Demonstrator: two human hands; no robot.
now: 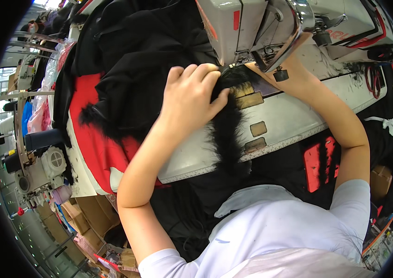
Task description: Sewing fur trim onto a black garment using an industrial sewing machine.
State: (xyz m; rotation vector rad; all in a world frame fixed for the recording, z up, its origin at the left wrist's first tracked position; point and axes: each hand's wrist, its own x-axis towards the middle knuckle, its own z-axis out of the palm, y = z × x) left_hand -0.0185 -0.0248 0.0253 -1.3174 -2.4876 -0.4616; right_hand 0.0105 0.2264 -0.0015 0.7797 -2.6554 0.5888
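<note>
My left hand lies on the black fabric just left of the sewing machine's needle area. Its fingers are bent, and thumb and forefinger close over a black fur strip. From there the strip hangs down across the white table and over its front edge. The sewing machine stands above the work, its presser foot close to the fur. My right hand reaches in from the right at the needle area, beside the fur. Machine parts hide most of its fingers, so its grip does not show.
Red cloth lies under the black fabric at the left. Red-handled scissors rest at the table's right end. A measuring tape strip runs along the front edge. A red piece with black fur sits below the table edge.
</note>
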